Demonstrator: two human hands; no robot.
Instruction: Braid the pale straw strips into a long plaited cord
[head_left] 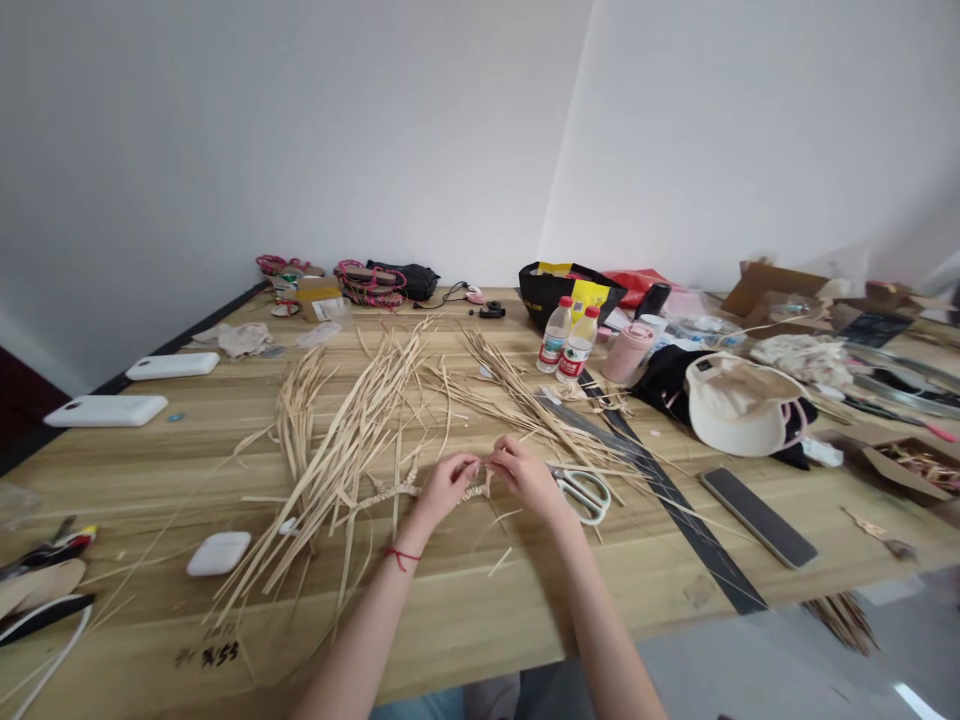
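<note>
Both hands meet over the table, just left of a pair of scissors with pale green handles (589,497). My left hand (447,486) has its thumb and fingers pinched together at a braided straw strip (472,492). Facing it, my right hand (523,478) is pinched too, its fingertips close to the left ones at the strip's right end. Past the left hand the knotted straw work runs on toward the loose straw strands (360,400). The exact strand between the fingertips is too small to make out.
More straw (517,390) lies behind my hands. Right of them are a black strip (675,500), a phone (757,517) and a white cap (739,405). Two bottles (576,345) and a pink cup (628,352) stand farther back. A white case (218,553) lies at left.
</note>
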